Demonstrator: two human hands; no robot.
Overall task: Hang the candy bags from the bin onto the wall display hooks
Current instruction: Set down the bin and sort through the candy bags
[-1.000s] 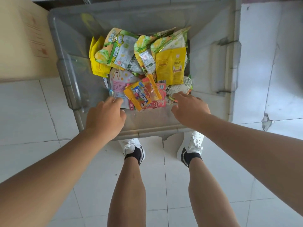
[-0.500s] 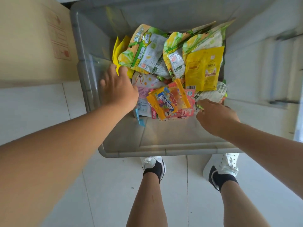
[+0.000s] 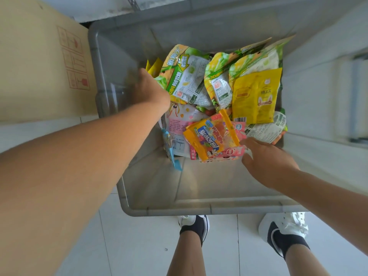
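Grey plastic forms the bin (image 3: 199, 212), which is set on a tiled floor with a cardboard box (image 3: 39, 66) just beside its left wall. The candy bags are heaped toward the far right corner of the bin. None is seen lifted out, and no display hook is in view.

The left hand (image 3: 148, 88) is extended to the far left edge of the heap. It is placed between the bin wall and a large green-and-yellow bag (image 3: 185, 76), near some small yellow packets (image 3: 155, 66). Its fingers are blurred and partly hidden, so whether anything is grasped cannot be told.

The right hand (image 3: 266, 160) is held at the near right edge of the heap. Its thumb and forefinger are spread on either side of the corner of a pink bag (image 3: 238, 126), on which an orange gummy bag (image 3: 213, 136) lies. No closed pinch is shown, and the hand is judged released.

The two hands are judged to be placed at opposite edges so that bags can be picked from both at once. The step in hand is taken to be selection.
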